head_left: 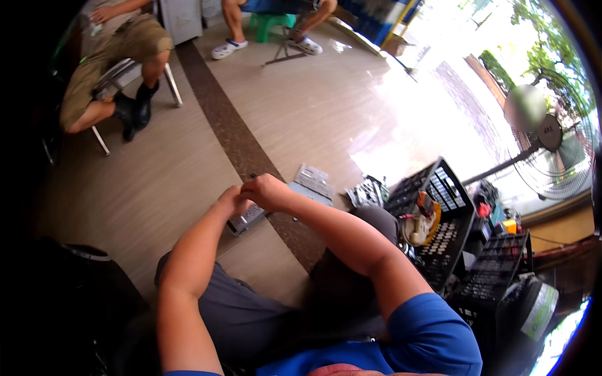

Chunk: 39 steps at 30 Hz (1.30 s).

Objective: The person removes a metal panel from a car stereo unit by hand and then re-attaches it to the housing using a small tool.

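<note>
the bare left hand (232, 202) and the bare right hand (268, 192) are brought close together at a grey metal box-shaped unit (248, 220), its near end left showing below them. the fingers of both are curled inward; how far each is opened, and whether anything is gripped, cannot be told, as the fingertips are hidden. the unit is seen low over the beige tiled floor (138, 188), beside a dark brown marbled strip (216, 106); whether it is rested or lifted cannot be told. past the right wrist, a flat pale-grey metal panel (311, 182) is seen. farther right, mixed parts are held in a black perforated plastic crate (453, 182).
</note>
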### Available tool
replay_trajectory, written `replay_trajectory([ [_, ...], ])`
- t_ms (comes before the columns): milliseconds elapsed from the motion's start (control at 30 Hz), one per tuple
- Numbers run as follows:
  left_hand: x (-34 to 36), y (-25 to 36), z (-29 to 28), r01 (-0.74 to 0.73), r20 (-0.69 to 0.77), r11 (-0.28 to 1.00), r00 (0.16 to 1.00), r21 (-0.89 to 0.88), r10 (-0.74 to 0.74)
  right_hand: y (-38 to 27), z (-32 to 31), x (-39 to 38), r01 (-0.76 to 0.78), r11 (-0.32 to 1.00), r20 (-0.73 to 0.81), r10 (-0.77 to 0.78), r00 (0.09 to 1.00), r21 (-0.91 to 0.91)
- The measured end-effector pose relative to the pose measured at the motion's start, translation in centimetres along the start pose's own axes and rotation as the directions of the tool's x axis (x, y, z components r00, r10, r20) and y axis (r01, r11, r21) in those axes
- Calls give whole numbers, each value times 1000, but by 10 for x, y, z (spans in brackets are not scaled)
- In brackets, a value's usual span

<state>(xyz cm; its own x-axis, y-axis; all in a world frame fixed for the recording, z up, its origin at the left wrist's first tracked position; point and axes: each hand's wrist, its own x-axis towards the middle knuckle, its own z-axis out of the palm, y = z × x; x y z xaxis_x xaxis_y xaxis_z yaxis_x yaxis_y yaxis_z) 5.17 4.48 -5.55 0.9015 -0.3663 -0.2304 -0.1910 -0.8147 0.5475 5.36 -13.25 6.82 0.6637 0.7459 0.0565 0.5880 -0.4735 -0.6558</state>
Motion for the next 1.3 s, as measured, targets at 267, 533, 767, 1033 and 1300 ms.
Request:
replay_trajectory([
  [267,-6,13,-13,91,45,995,995,38,-93,-2,0,3,-166,986,10,166,986,-28],
  [533,-6,17,-10,-6,14,995,1000,101,4,12,6,-1,25,998,6,-24,1000,-62],
  [767,-3,7,-8,88,38,996,995,24,-89,5,3,1,77,994,44,-74,996,-74],
  [1033,-10,27,-18,94,40,993,995,65,-97,2,2,-1,-117,992,-55,115,992,-36],
  [1300,-3,12,-6,-94,44,976,995,194,87,13,2,1,20,993,19,-18,1000,-114],
])
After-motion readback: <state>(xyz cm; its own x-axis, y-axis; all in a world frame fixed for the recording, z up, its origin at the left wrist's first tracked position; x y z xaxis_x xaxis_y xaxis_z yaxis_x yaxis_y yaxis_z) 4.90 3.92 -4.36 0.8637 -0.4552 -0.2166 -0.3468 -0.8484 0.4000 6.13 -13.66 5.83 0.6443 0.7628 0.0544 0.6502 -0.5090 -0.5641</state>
